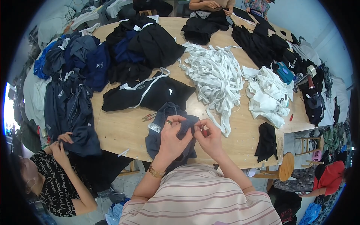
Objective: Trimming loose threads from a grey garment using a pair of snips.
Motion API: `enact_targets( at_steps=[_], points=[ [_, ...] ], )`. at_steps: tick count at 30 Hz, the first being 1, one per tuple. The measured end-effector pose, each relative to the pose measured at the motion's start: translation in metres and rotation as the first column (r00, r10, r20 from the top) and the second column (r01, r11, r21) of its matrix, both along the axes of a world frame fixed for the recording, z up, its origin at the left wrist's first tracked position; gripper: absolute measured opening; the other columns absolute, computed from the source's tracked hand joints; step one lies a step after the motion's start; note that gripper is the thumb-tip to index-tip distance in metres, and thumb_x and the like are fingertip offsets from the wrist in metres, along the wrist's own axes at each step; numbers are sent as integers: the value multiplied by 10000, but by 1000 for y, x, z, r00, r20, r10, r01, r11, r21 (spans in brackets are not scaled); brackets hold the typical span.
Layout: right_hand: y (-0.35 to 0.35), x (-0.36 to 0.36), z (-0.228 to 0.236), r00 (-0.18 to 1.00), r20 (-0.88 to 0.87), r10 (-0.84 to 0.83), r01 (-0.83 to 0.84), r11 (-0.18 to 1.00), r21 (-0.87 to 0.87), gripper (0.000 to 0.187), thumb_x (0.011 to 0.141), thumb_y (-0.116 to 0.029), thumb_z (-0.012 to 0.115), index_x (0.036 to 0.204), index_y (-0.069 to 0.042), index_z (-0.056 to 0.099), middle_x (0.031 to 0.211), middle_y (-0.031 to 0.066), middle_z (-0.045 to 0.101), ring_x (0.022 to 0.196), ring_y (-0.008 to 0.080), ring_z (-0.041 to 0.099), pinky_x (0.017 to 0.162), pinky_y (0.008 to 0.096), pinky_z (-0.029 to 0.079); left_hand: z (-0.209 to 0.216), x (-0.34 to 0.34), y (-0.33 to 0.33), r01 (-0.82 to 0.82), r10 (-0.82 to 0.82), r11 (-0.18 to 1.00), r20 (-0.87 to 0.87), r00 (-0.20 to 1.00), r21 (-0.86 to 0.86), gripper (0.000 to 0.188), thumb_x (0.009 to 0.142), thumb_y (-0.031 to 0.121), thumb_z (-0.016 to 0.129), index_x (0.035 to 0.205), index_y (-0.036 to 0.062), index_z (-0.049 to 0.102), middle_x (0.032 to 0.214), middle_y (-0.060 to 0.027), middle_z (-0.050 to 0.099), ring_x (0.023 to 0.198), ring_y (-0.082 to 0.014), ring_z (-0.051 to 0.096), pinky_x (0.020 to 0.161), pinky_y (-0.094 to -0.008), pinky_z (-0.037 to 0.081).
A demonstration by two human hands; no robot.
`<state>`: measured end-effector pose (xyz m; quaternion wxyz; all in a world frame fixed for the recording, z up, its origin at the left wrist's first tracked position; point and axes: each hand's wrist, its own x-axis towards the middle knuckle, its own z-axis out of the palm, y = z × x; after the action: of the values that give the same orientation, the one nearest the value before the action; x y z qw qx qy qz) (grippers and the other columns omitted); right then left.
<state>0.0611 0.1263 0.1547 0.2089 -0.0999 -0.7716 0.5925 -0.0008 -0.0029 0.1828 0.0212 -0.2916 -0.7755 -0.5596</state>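
Observation:
Pinched in the fingers of my left hand [172,137] is a bunched part of a dark grey-blue garment [153,141]. The rest of this cloth spreads over the table edge and hangs down toward my lap. Close beside it, my right hand [211,141] is closed on a small red-handled tool [205,132] with a thin metal tip. The tip points up against the cloth's right side; exactly where it meets the fabric is too small to tell. A pale label [154,127] lies on the garment's left part. Thread snips [150,116] rest just beyond it.
Past my hands lie a black garment with white tape [150,93] and a heap of white strips [215,75]. White cloth pieces [268,95] and a black piece [266,140] are to the right. At left, a co-worker's hands [60,148] handle dark clothing. Another person sits across the table.

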Motion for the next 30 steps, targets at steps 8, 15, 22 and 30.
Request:
enact_targets(
  at_steps=[8, 15, 22, 30],
  points=[
    [4, 5, 3, 996, 15, 86, -79, 963, -257, 29, 812, -11, 582, 835, -14, 564, 717, -39, 519, 583, -5, 432, 493, 150, 343, -2, -2, 0, 7, -8, 1000, -14, 1000, -16, 147, 687, 32, 656, 779, -63, 593, 962, -134, 555, 795, -229, 567, 689, -305, 456],
    [8, 0, 12, 984, -174, 19, 39, 946, 323, 189, 736, 10, 641, 916, -6, 586, 734, 55, 569, 576, 98, 542, 475, 199, 406, -3, -3, 0, 22, -23, 999, -48, 999, -29, 171, 680, 42, 661, 790, -68, 588, 963, -143, 555, 846, -242, 550, 733, -312, 448],
    [3, 0, 10, 978, -207, 37, 86, 830, 552, 224, 682, 22, 646, 889, -28, 579, 765, 90, 561, 588, 177, 561, 490, 258, 436, -3, 1, -2, 33, -34, 997, -11, 999, -66, 149, 686, 25, 637, 818, -41, 620, 1016, -148, 531, 917, -264, 549, 755, -337, 460],
    [23, -12, 7, 996, 16, -86, 87, 957, -278, 92, 873, -102, 564, 888, -15, 589, 648, -38, 505, 513, -5, 421, 427, 161, 323, -9, -7, -14, 181, -209, 976, 297, 932, 119, 189, 707, 26, 613, 888, -5, 660, 1113, -129, 495, 1013, -204, 488, 813, -312, 431]
  ],
)
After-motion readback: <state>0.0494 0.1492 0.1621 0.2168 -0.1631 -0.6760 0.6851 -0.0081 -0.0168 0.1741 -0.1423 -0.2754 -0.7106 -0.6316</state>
